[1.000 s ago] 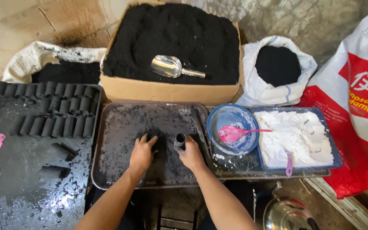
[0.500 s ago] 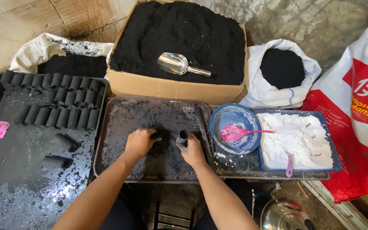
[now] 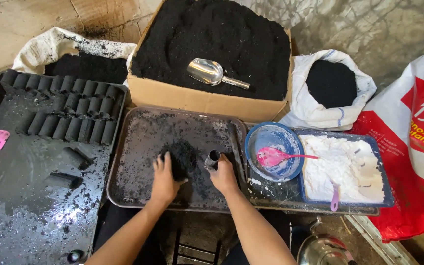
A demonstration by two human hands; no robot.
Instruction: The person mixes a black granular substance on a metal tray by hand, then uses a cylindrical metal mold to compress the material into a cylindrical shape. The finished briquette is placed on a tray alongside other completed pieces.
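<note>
Left hand [image 3: 164, 180], open, has shifted onto the heap of black powder [image 3: 181, 156] on the grey metal tray [image 3: 138, 147]; right hand [image 3: 223, 175] remains gripping the short dark metal tube [image 3: 212, 159] upright beside the heap.

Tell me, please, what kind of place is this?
Probably a small, informal workshop for pressing black powder into sticks by hand. A cardboard box of black powder with a metal scoop, rows of black cylinders on a tray, and powder-stained hands suggest it.

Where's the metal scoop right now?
The metal scoop lies on the black powder in the cardboard box, behind the tray.
</note>
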